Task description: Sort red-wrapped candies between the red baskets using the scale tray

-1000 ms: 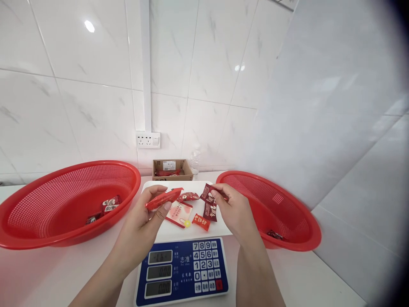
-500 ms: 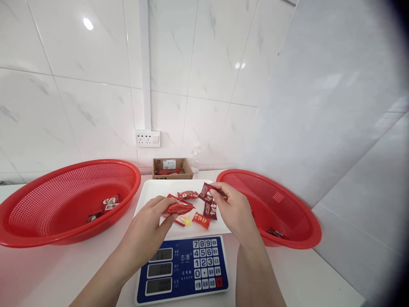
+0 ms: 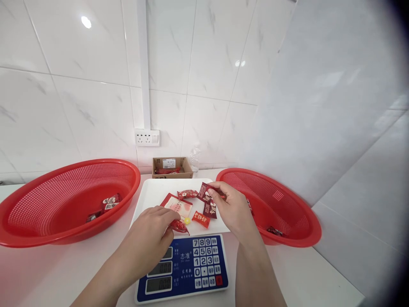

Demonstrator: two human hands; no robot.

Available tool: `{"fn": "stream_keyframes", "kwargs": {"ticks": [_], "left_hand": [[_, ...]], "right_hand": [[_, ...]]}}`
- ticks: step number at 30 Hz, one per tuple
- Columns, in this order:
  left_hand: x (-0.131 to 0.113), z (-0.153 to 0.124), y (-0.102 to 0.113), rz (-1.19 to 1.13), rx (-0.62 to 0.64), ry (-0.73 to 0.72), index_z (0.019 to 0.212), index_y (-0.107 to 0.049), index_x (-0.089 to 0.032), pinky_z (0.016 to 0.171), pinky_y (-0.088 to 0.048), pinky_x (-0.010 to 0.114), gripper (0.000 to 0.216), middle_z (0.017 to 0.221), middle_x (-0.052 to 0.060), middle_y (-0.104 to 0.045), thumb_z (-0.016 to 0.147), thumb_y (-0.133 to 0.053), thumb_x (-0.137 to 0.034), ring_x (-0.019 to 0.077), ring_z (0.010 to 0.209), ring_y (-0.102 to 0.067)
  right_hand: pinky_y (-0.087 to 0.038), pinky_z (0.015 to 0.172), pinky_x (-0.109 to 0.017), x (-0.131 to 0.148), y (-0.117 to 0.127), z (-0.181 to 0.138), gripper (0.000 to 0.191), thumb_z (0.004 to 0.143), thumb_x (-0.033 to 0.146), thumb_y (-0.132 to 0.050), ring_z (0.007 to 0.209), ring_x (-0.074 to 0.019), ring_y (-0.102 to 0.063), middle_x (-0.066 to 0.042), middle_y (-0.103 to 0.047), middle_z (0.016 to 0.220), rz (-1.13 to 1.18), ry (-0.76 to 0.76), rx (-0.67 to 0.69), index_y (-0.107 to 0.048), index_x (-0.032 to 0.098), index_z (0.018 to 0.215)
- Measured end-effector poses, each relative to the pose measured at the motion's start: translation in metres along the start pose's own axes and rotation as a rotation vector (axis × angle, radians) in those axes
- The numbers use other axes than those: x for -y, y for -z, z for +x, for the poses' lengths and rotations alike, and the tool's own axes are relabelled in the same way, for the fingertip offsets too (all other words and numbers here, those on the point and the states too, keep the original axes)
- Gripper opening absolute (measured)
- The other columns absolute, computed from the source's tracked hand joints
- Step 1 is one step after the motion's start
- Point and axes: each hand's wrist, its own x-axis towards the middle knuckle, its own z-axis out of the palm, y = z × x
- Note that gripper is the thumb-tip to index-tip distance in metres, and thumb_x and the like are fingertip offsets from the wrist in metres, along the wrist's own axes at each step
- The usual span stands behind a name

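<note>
A blue electronic scale (image 3: 188,266) with a white weighing tray (image 3: 153,194) stands in front of me. My left hand (image 3: 150,238) pinches a red wrapped candy (image 3: 180,226) low over the tray's front edge. My right hand (image 3: 231,211) holds a dark red snack packet (image 3: 205,192) above the tray's right side. On the tray lie a pale red card packet (image 3: 177,205), a red wrapped candy (image 3: 187,194), an orange-red packet (image 3: 201,219), a dark red packet (image 3: 209,209) and a small yellow candy (image 3: 187,220).
A large red mesh basket (image 3: 38,204) at left holds a few red packets (image 3: 110,202). A second red basket (image 3: 287,213) at right holds a dark packet (image 3: 275,231). A small cardboard box (image 3: 171,167) and a clear bottle (image 3: 194,160) stand by the tiled wall, under a socket (image 3: 147,138).
My left hand has come down and toward me with the red candy, from above the tray's middle to its front edge. My right hand has stayed almost still with its packet.
</note>
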Motion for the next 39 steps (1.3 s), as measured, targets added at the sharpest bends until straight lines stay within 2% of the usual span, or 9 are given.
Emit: {"fn": "stream_keyframes", "kwargs": {"ticks": [10, 14, 19, 24, 27, 29, 32, 36, 39], "left_hand": [[0.009, 0.009, -0.019, 0.078, 0.032, -0.071, 0.123, -0.064, -0.02, 0.1, -0.045, 0.045, 0.047, 0.125, 0.008, -0.066, 0.088, -0.033, -0.008, 0.026, 0.116, -0.059], [0.01, 0.01, -0.025, 0.024, 0.03, -0.081, 0.125, -0.062, -0.022, 0.103, -0.043, 0.047, 0.046, 0.13, 0.008, -0.064, 0.09, -0.035, -0.011, 0.0262, 0.12, -0.057], [0.008, 0.009, -0.026, 0.002, 0.082, -0.078, 0.127, -0.06, -0.019, 0.103, -0.043, 0.046, 0.041, 0.13, 0.009, -0.063, 0.094, -0.038, -0.024, 0.027, 0.12, -0.057], [0.008, 0.01, -0.026, -0.006, 0.081, -0.082, 0.122, -0.063, -0.023, 0.101, -0.044, 0.046, 0.039, 0.127, 0.007, -0.065, 0.093, -0.037, -0.018, 0.0257, 0.117, -0.059], [0.01, 0.013, -0.028, 0.074, 0.095, -0.045, 0.123, -0.062, -0.022, 0.103, -0.042, 0.046, 0.039, 0.13, 0.008, -0.063, 0.093, -0.037, -0.017, 0.0265, 0.121, -0.056], [0.012, 0.016, -0.03, 0.141, 0.101, 0.016, 0.13, -0.057, -0.021, 0.107, -0.037, 0.047, 0.041, 0.141, 0.01, -0.054, 0.092, -0.041, -0.02, 0.0288, 0.132, -0.045], [0.017, 0.02, -0.032, 0.167, 0.089, 0.084, 0.141, -0.046, -0.021, 0.112, -0.028, 0.052, 0.052, 0.152, 0.01, -0.037, 0.091, -0.05, -0.035, 0.0322, 0.143, -0.026], [0.028, 0.023, -0.032, 0.081, 0.14, 0.096, 0.144, -0.041, -0.021, 0.113, -0.023, 0.056, 0.061, 0.15, 0.012, -0.039, 0.092, -0.043, -0.052, 0.0331, 0.143, -0.023], [0.032, 0.023, -0.029, 0.076, 0.149, 0.112, 0.142, -0.045, -0.02, 0.112, -0.024, 0.057, 0.06, 0.146, 0.012, -0.045, 0.092, -0.041, -0.052, 0.034, 0.141, -0.028]], "right_hand": [[-0.051, 0.073, -0.032, -0.001, -0.002, -0.001, 0.022, 0.087, 0.029, -0.049, 0.084, -0.0201, -0.068, -0.003, -0.074, 0.095, 0.024, -0.006, 0.008, -0.067, 0.022, 0.096], [-0.052, 0.075, -0.032, -0.002, -0.002, 0.0, 0.022, 0.087, 0.03, -0.049, 0.086, -0.021, -0.068, -0.004, -0.074, 0.095, 0.037, 0.004, 0.005, -0.067, 0.022, 0.096], [-0.053, 0.074, -0.034, 0.0, -0.002, 0.0, 0.023, 0.087, 0.032, -0.049, 0.081, -0.0213, -0.068, -0.004, -0.074, 0.092, 0.031, 0.014, -0.015, -0.068, 0.022, 0.096], [-0.053, 0.073, -0.034, 0.002, -0.001, -0.001, 0.023, 0.086, 0.033, -0.05, 0.082, -0.0214, -0.069, -0.004, -0.074, 0.092, 0.047, 0.009, -0.028, -0.068, 0.023, 0.096], [-0.053, 0.075, -0.033, 0.001, -0.001, -0.001, 0.022, 0.087, 0.032, -0.05, 0.085, -0.0209, -0.068, -0.004, -0.074, 0.095, 0.052, 0.011, -0.022, -0.068, 0.022, 0.096], [-0.053, 0.076, -0.033, 0.0, -0.001, -0.001, 0.022, 0.087, 0.031, -0.049, 0.086, -0.0206, -0.068, -0.004, -0.074, 0.096, 0.056, 0.016, -0.021, -0.068, 0.022, 0.096], [-0.053, 0.076, -0.033, 0.0, -0.001, -0.001, 0.023, 0.088, 0.031, -0.049, 0.087, -0.021, -0.068, -0.004, -0.074, 0.097, 0.056, 0.012, -0.017, -0.068, 0.022, 0.097], [-0.053, 0.076, -0.033, -0.001, -0.002, -0.001, 0.023, 0.087, 0.03, -0.049, 0.088, -0.0211, -0.068, -0.004, -0.074, 0.099, 0.044, 0.018, -0.019, -0.068, 0.023, 0.098], [-0.053, 0.074, -0.034, -0.001, -0.002, 0.0, 0.022, 0.087, 0.032, -0.05, 0.087, -0.0221, -0.069, -0.004, -0.074, 0.097, 0.036, 0.009, -0.02, -0.068, 0.023, 0.097]]}}
